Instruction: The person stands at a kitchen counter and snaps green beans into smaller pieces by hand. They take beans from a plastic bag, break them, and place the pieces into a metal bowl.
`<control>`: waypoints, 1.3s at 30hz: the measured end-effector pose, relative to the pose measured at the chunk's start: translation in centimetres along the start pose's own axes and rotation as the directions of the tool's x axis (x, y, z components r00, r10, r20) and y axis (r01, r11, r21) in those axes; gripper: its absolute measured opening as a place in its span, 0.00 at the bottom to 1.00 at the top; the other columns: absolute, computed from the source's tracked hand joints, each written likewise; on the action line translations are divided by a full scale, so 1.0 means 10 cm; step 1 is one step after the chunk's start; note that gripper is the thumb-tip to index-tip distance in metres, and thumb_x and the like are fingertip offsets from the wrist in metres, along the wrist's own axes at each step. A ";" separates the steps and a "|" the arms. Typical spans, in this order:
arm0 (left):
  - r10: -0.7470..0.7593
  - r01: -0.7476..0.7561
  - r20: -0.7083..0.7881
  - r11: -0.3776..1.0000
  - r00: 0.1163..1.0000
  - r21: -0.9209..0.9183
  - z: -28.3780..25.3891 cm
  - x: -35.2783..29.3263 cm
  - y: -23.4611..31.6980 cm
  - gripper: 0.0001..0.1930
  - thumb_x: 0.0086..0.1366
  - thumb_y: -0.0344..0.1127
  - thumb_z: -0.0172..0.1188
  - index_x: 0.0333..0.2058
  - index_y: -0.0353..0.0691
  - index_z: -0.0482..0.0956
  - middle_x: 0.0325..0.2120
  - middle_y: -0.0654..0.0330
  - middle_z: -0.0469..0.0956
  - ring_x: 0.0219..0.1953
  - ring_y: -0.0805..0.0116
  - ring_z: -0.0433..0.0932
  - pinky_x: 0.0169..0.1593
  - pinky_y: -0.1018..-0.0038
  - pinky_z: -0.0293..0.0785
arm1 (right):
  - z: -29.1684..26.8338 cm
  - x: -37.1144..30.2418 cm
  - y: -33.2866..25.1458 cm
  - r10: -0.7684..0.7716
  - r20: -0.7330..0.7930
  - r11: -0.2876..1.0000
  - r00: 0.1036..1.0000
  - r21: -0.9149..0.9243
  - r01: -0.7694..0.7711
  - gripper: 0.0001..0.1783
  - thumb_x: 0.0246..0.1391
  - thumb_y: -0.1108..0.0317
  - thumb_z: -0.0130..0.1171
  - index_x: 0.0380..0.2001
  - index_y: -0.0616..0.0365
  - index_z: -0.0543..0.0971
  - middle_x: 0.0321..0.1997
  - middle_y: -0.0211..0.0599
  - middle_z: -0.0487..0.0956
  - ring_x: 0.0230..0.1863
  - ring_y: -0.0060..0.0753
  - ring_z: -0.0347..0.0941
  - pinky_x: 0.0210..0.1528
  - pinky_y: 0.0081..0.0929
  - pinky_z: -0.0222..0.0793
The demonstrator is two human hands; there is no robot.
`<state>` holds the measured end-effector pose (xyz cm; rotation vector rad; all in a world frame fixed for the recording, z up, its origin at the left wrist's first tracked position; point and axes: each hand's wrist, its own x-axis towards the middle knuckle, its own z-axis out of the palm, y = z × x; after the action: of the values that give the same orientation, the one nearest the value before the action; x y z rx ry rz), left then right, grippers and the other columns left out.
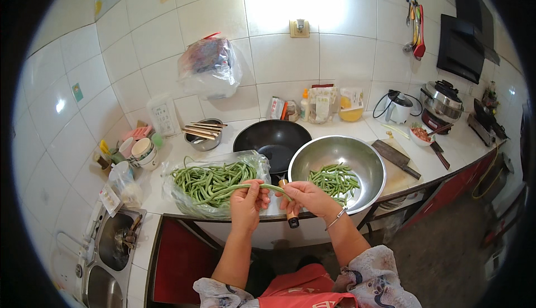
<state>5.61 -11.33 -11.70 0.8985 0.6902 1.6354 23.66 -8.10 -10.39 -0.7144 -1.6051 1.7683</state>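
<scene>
Both my hands are closed on one long green bean, stretched between them at the counter's front edge. My left hand pinches it near the middle, and my right hand grips its right end. Left of them a clear plastic bag lies spread, heaped with whole green beans. On the right stands a wide steel bowl with short bean pieces in it. The black wok sits behind my hands, and its wooden handle points toward me between them.
A cleaver lies on a cutting board right of the bowl. Farther right are a small bowl of chopped meat and a cooker. Chopsticks rest across a metal pot. A double sink is at the left.
</scene>
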 end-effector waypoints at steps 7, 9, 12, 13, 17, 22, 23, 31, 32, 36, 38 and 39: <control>-0.102 0.101 0.048 0.994 0.994 0.035 -0.06 -0.06 0.03 0.09 0.64 0.34 0.49 0.38 0.33 0.72 0.25 0.58 0.74 0.21 0.74 0.72 0.21 0.82 0.67 | -0.01 -0.02 0.00 -0.006 0.051 0.994 0.999 -0.107 0.012 0.14 0.57 0.64 0.44 0.34 0.62 0.75 0.17 0.27 0.73 0.18 0.13 0.68 0.19 0.10 0.62; -0.084 0.084 0.002 0.996 0.996 -0.002 -0.11 -0.04 0.06 0.09 0.64 0.33 0.49 0.38 0.33 0.72 0.25 0.58 0.74 0.21 0.74 0.71 0.21 0.82 0.67 | -0.03 -0.03 0.01 -0.047 0.006 0.983 0.999 -0.175 0.048 0.13 0.56 0.65 0.45 0.32 0.63 0.76 0.17 0.26 0.73 0.18 0.13 0.68 0.19 0.11 0.62; 0.017 -0.020 -0.095 0.999 0.995 -0.032 -0.22 -0.04 0.10 0.09 0.63 0.33 0.50 0.39 0.33 0.72 0.25 0.58 0.74 0.20 0.74 0.71 0.21 0.81 0.67 | -0.04 0.00 0.06 -0.214 -0.112 0.910 0.970 -0.385 0.156 0.12 0.52 0.66 0.47 0.28 0.63 0.76 0.16 0.31 0.72 0.18 0.20 0.68 0.20 0.19 0.63; 0.058 -0.061 -0.120 0.998 0.991 -0.018 -0.25 -0.04 0.13 0.09 0.63 0.32 0.50 0.38 0.33 0.72 0.24 0.58 0.74 0.20 0.74 0.71 0.20 0.81 0.68 | -0.03 0.02 0.04 -0.298 -0.157 0.849 0.942 -0.494 0.186 0.11 0.50 0.66 0.48 0.27 0.62 0.76 0.15 0.35 0.72 0.18 0.26 0.69 0.21 0.25 0.64; 0.140 -0.132 -0.121 0.989 0.983 0.072 -0.24 -0.04 0.12 0.08 0.62 0.30 0.51 0.38 0.33 0.73 0.26 0.56 0.75 0.22 0.74 0.72 0.21 0.81 0.68 | -0.05 0.05 0.08 -0.602 -0.178 0.489 0.779 -0.853 0.183 0.10 0.48 0.67 0.49 0.27 0.63 0.75 0.18 0.44 0.73 0.20 0.42 0.71 0.24 0.34 0.66; 0.287 -0.275 -0.026 0.938 0.958 0.211 -0.15 -0.15 -0.02 0.08 0.61 0.27 0.52 0.39 0.33 0.73 0.29 0.54 0.76 0.26 0.72 0.75 0.25 0.80 0.71 | 0.07 0.09 0.04 -0.630 -0.315 0.407 0.710 -0.912 -0.044 0.09 0.48 0.67 0.48 0.21 0.61 0.72 0.19 0.49 0.73 0.24 0.52 0.71 0.27 0.41 0.66; 0.300 -0.291 -0.010 0.933 0.954 0.212 -0.12 -0.16 -0.06 0.09 0.61 0.27 0.52 0.40 0.33 0.73 0.30 0.53 0.76 0.26 0.71 0.75 0.26 0.80 0.72 | 0.06 0.11 0.05 -0.628 -0.350 0.408 0.695 -0.908 -0.089 0.09 0.48 0.67 0.48 0.20 0.61 0.71 0.19 0.49 0.73 0.24 0.52 0.71 0.27 0.42 0.66; 0.271 -0.261 -0.047 0.953 0.961 0.152 0.02 -0.24 -0.17 0.08 0.61 0.27 0.51 0.39 0.32 0.73 0.29 0.53 0.76 0.25 0.69 0.76 0.26 0.78 0.74 | -0.10 0.16 0.11 -0.534 -0.509 0.693 0.675 -0.721 0.005 0.12 0.50 0.64 0.47 0.21 0.61 0.72 0.15 0.44 0.73 0.17 0.39 0.71 0.20 0.33 0.66; 0.263 -0.253 -0.058 0.958 0.963 0.134 0.03 -0.23 -0.17 0.08 0.62 0.27 0.51 0.39 0.32 0.72 0.29 0.53 0.76 0.25 0.69 0.76 0.27 0.78 0.74 | -0.11 0.13 0.07 -0.405 -0.521 0.833 0.751 -0.550 0.068 0.12 0.51 0.64 0.47 0.21 0.61 0.72 0.13 0.40 0.72 0.14 0.33 0.69 0.18 0.29 0.64; 0.159 -0.169 -0.167 0.984 0.973 -0.046 -0.13 -0.15 -0.07 0.07 0.63 0.29 0.50 0.37 0.33 0.72 0.26 0.56 0.75 0.23 0.71 0.74 0.26 0.79 0.74 | -0.13 0.02 -0.07 -0.023 -0.242 0.967 0.970 0.243 0.083 0.12 0.53 0.65 0.47 0.20 0.60 0.71 0.08 0.29 0.67 0.09 0.16 0.59 0.11 0.15 0.53; 0.100 -0.125 -0.183 0.984 0.978 -0.128 -0.15 -0.13 -0.03 0.07 0.63 0.30 0.50 0.36 0.33 0.72 0.25 0.57 0.74 0.22 0.72 0.74 0.25 0.79 0.74 | -0.13 -0.04 -0.08 -0.142 -0.054 0.927 0.988 0.342 0.152 0.13 0.54 0.66 0.45 0.19 0.60 0.70 0.08 0.31 0.65 0.08 0.19 0.56 0.10 0.17 0.50; 0.083 -0.115 -0.191 0.980 0.978 -0.165 -0.13 -0.12 0.00 0.07 0.63 0.31 0.50 0.35 0.34 0.72 0.23 0.59 0.74 0.21 0.73 0.72 0.24 0.80 0.72 | -0.14 -0.09 -0.08 -0.214 0.071 0.896 0.974 0.413 0.166 0.14 0.54 0.65 0.45 0.19 0.61 0.69 0.07 0.31 0.64 0.08 0.19 0.55 0.10 0.17 0.50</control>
<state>4.66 -12.51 -12.68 0.6704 0.6229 1.8537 25.37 -7.78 -9.75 -0.2531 -1.2647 1.9361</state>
